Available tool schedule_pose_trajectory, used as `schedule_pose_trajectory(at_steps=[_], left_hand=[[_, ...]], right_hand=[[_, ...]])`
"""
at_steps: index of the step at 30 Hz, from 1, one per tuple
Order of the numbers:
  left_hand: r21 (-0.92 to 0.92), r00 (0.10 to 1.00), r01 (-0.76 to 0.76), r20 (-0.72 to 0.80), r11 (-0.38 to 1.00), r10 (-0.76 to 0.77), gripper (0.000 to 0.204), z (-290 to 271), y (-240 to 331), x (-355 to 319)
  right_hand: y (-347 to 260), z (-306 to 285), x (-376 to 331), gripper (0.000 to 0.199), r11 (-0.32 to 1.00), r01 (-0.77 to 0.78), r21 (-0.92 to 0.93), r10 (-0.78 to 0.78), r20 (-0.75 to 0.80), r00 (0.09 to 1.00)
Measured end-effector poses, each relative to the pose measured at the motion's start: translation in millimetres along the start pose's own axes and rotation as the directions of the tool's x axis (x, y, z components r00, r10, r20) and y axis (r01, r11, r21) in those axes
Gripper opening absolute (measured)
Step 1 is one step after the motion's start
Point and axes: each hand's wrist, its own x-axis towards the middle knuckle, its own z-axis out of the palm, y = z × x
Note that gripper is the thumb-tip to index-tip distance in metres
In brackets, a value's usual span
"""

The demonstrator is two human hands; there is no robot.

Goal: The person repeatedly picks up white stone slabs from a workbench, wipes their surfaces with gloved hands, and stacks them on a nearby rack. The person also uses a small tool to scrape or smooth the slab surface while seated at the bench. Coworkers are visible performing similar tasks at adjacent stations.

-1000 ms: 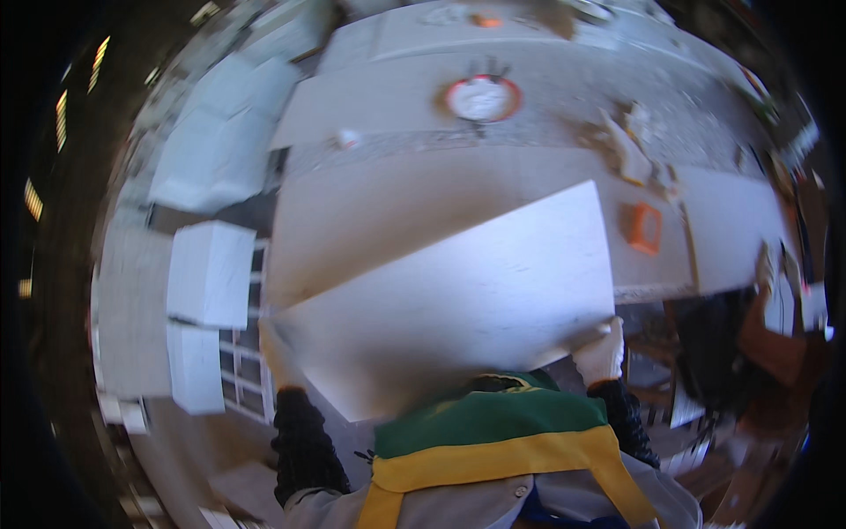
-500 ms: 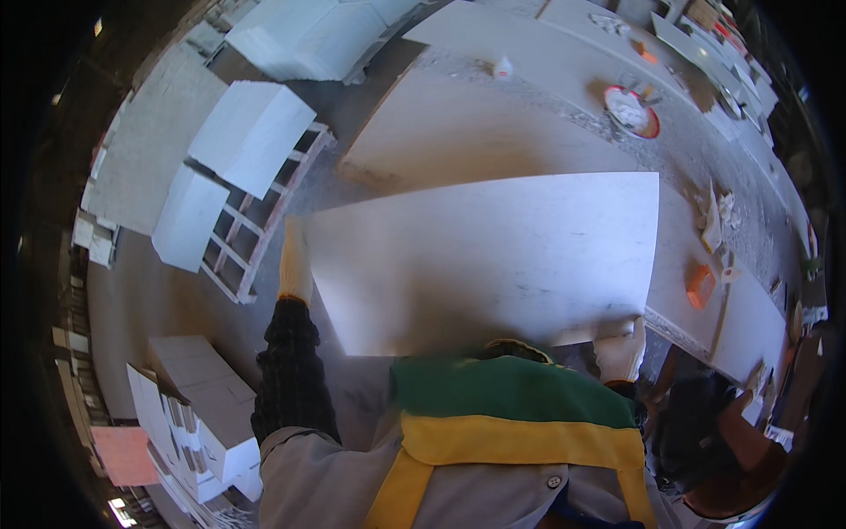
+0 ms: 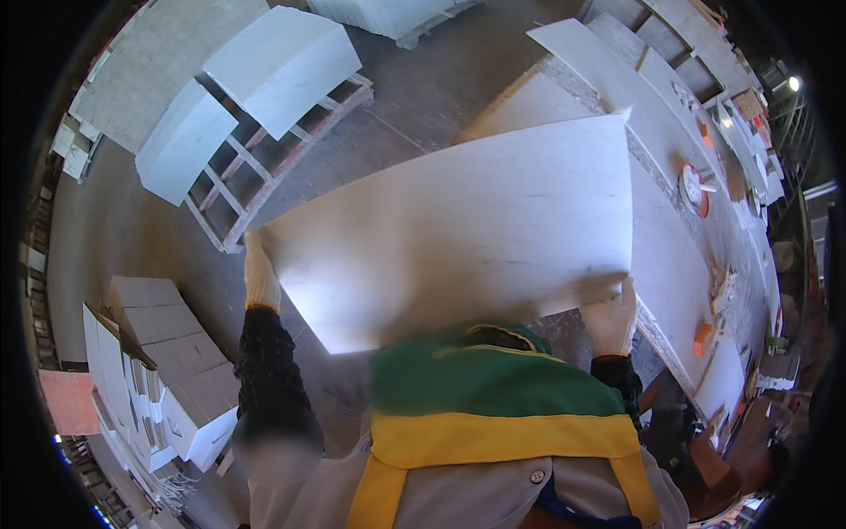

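Right now I hold a big white slab (image 3: 458,229) out in front of my chest, one hand at each end. My left hand (image 3: 260,278), in a pale glove, is closed around the slab's left edge near its lower corner, fingers wrapped over the rim. My right hand (image 3: 612,317), gloved the same way, grips the lower right corner from beneath, with the thumb side up against the board's face. The slab spans the whole gap between my two hands and reaches away from me, its far right corner ending above the long workbench (image 3: 679,264) that runs off past my right hand. It looks lifted clear of the bench, though I cannot tell whether its far edge touches anything.

Beyond my left hand, on the floor, a wooden pallet (image 3: 264,176) carries two thick white blocks (image 3: 282,62), well apart from the slab. Below and outside my left hand sits a stack of white boxes (image 3: 167,353), near my elbow. Beyond my right hand, on the bench, lies a round red and white disc (image 3: 693,188), and nearer to that hand, just past the bench's edge, a small orange object (image 3: 702,335). Close under my chin is the green and yellow vest (image 3: 493,397) I wear, blurred.
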Motion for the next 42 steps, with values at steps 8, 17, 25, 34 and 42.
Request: schedule_pose_trajectory(at_steps=[8, 17, 25, 34, 42], left_hand=[[-0.305, 0.962, -0.046, -0.270, 0.951, -0.040, 0.059, -112, -11, 13], [-0.368, 0.839, -0.274, -0.544, 0.889, 0.034, 0.080, -168, 35, -10], [-0.362, 0.604, -0.470, -0.797, 0.805, -0.006, 0.054, -121, 113, -28], [-0.449, 0.621, -0.487, -0.781, 0.749, -0.065, 0.048, -91, 130, 162], [-0.740, 0.950, 0.065, -0.159, 0.670, -0.267, 0.024, -125, 89, 334]], right_hand=[[-31, 120, 51, 0.022, 0.987, 0.038, -0.156, -0.015, 0.149, 0.989], [-93, 268, 136, 0.056, 0.513, -0.604, 0.610, 0.301, 0.532, 0.792], [-101, 397, 217, 0.044, 0.578, -0.640, 0.506, 0.083, 0.744, 0.663], [-82, 541, 288, 0.032, 0.371, -0.748, 0.551, 0.122, 0.769, 0.627], [-79, 638, 381, 0.030, 0.274, -0.877, 0.394, 0.197, 0.870, 0.452]])
